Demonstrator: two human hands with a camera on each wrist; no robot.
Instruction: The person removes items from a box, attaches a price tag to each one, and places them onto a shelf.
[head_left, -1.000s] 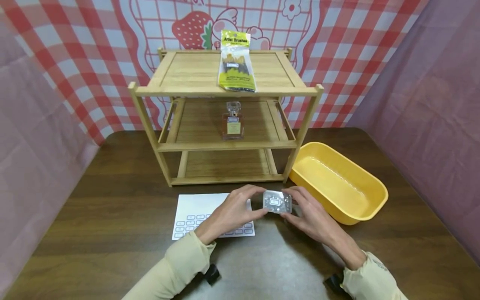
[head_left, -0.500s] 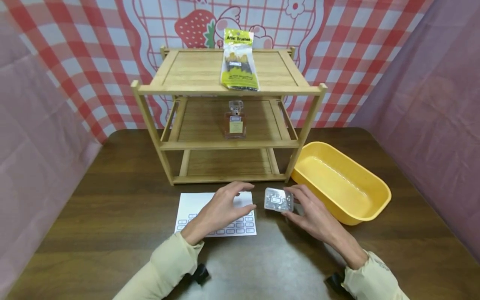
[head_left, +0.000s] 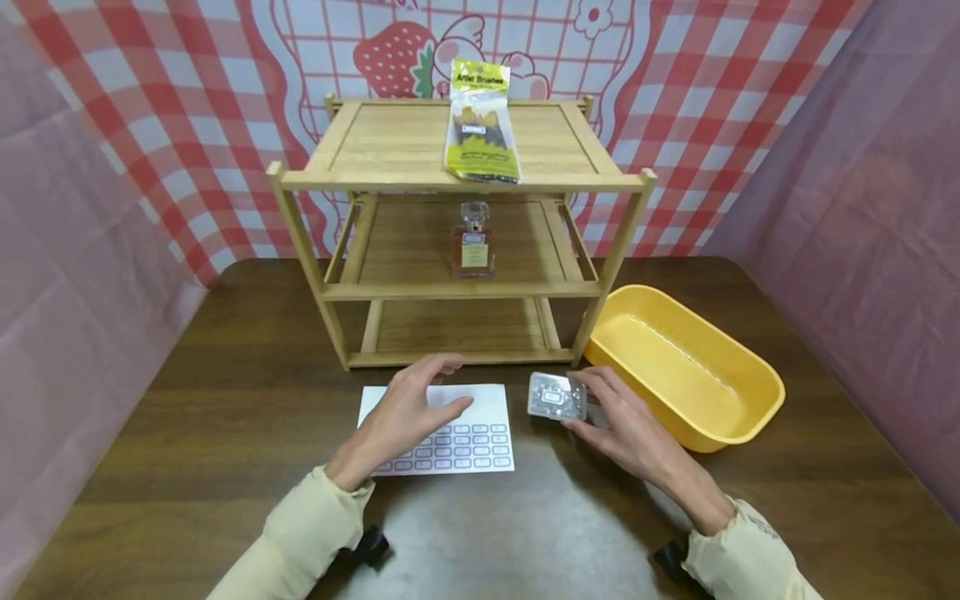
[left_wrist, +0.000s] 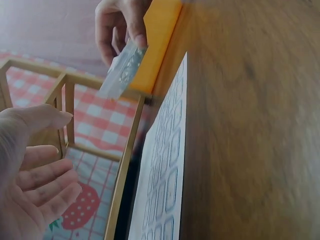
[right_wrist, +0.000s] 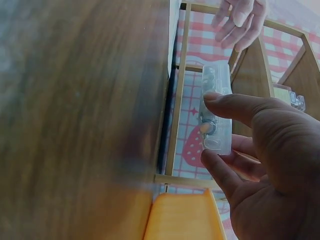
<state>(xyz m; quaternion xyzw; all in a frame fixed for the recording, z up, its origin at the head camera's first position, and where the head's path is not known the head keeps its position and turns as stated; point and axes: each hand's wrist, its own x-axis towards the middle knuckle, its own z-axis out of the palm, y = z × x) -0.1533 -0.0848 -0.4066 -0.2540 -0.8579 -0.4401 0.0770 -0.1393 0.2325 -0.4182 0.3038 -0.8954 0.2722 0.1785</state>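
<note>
My right hand pinches a small clear plastic box by its right end, above the table. Small shiny pieces show inside the box, and a little blue-edged label is on its top; the right wrist view shows the clear box between thumb and fingers. My left hand is apart from it, over a white sheet of labels, thumb and fingers spread with nothing between them. In the left wrist view the left hand has its palm bare and its fingers loosely bent.
A three-tier wooden shelf stands behind the hands. Its top holds a yellow bag of artist brushes; a perfume bottle is on the middle tier. A yellow plastic basin sits on the table at the right, beside the shelf.
The left hand has let go of the clear box and moved left over the label sheet. The right hand keeps hold of the box in nearly the same place.
</note>
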